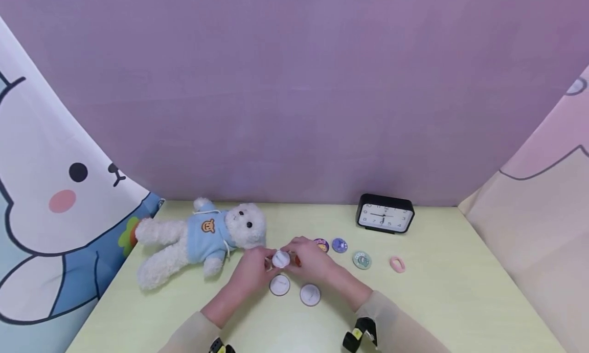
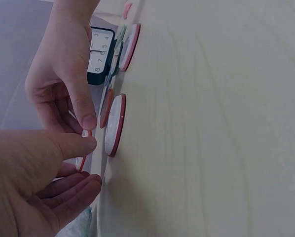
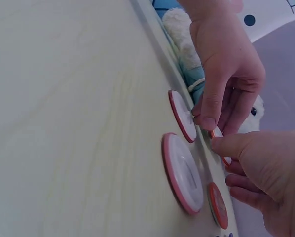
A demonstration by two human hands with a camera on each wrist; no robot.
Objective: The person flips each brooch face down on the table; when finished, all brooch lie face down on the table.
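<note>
Between my two hands is a round button badge (image 1: 280, 259), its white pin side facing up. My left hand (image 1: 254, 269) pinches its left edge with thumb and fingers, and my right hand (image 1: 309, 259) pinches the opposite edge. In the left wrist view the badge (image 2: 82, 163) appears edge-on, with a red rim, partly covered by fingertips. Just in front of the hands, two more badges, one on the left (image 1: 279, 285) and one on the right (image 1: 310, 295), lie white side up. An orange-red badge (image 3: 217, 205) lies close under my right hand.
A white plush bear (image 1: 202, 240) in a blue hoodie lies left of the hands. To the right are purple (image 1: 321, 244), blue (image 1: 339, 245) and green (image 1: 362, 260) badges, a pink hair tie (image 1: 397, 264) and a black clock (image 1: 385, 213). A purple backdrop (image 1: 294, 113) rises behind.
</note>
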